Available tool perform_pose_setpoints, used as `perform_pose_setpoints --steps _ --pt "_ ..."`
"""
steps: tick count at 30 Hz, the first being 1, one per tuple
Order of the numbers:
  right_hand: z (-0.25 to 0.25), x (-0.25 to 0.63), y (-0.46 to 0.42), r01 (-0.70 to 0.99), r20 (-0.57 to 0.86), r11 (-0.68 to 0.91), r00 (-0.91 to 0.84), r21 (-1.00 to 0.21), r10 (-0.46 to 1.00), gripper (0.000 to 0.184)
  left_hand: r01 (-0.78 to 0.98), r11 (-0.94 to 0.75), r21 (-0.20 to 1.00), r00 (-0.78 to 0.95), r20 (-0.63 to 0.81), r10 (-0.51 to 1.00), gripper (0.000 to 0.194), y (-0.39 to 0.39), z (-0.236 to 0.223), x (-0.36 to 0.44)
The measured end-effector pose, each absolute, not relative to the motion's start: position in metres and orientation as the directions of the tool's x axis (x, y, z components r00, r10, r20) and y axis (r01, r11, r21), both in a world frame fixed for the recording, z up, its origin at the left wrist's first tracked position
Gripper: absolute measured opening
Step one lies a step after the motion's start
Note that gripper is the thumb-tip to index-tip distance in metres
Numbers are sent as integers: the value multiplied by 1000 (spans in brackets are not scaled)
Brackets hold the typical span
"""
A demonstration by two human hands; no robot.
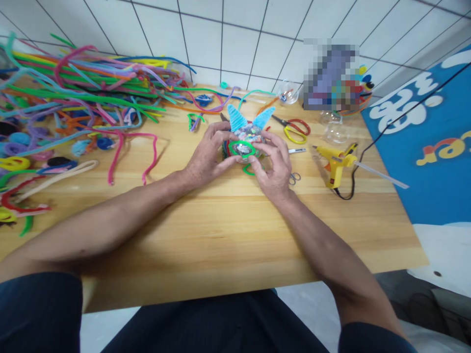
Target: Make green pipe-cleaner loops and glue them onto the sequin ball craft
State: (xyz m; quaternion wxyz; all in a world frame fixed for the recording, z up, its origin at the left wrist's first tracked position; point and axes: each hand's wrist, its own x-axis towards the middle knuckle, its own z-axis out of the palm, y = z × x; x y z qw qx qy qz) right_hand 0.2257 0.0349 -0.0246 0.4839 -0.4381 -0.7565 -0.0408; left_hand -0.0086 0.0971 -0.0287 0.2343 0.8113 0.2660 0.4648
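A small craft ball point(246, 138) with two light blue pipe-cleaner ears and a green pipe-cleaner ring on its front sits on the wooden table point(221, 220). My left hand point(208, 157) wraps around its left side, fingers curled on it. My right hand point(273, 164) grips its right side, fingers pressing the green ring. Part of the ball is hidden between my hands.
A big heap of coloured pipe cleaners point(73, 93) covers the table's left and back. Red-and-yellow scissors point(295, 128), a yellow glue gun point(335, 162) with black cord, small scissors point(294, 178) and clear plastic domes point(287, 92) lie to the right. A blue mat point(423, 142) lies beyond the table's right edge.
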Motion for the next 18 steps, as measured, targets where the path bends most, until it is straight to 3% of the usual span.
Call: perform_pose_setpoints --steps 5,18 --pt "-24 226 34 667 801 663 -166 -339 576 27 213 -744 634 428 624 654 57 96 -28 -10" --pt "-25 227 34 726 740 584 -154 -365 655 26 209 -784 584 420 671 611 59 98 -31 -11"
